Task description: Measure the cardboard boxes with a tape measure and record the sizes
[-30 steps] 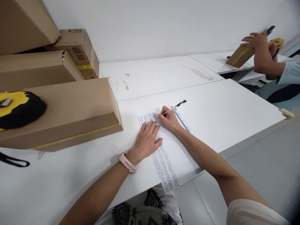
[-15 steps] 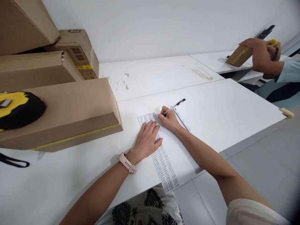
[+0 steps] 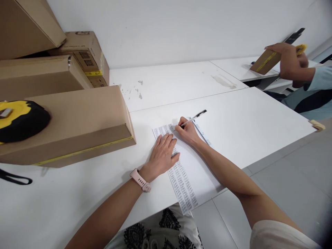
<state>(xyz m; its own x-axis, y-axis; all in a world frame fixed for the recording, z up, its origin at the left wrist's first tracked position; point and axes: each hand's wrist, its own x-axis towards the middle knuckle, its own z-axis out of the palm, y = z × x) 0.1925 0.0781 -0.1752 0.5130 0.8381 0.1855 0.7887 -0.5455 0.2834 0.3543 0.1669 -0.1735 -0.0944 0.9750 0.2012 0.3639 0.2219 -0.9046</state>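
Observation:
My right hand point(image 3: 187, 131) is closed around a slim pen point(image 3: 195, 116) with a clear barrel and a black end. Its tip, hidden by my fingers, is at the upper part of a white sheet of paper point(image 3: 195, 173). Columns of small dark handwriting run along the sheet's left side and top. Flat on the paper lies my left hand point(image 3: 164, 154), fingers stretched out over some of the written columns, with a pink band on the wrist. Blue print shows at the edge of a page point(image 3: 202, 132) beyond my right hand.
Cardboard boxes point(image 3: 77, 114) are stacked on the left of the white table point(image 3: 246, 121). A yellow and black tape measure point(image 3: 23, 121) rests on the nearest one. At the far right, another person's hands point(image 3: 287, 58) hold a small cardboard box point(image 3: 266, 62) and a yellow object.
My right hand and the pen have shifted very slightly to the right. My left hand stays put. The other person's hands have moved a little at the far box.

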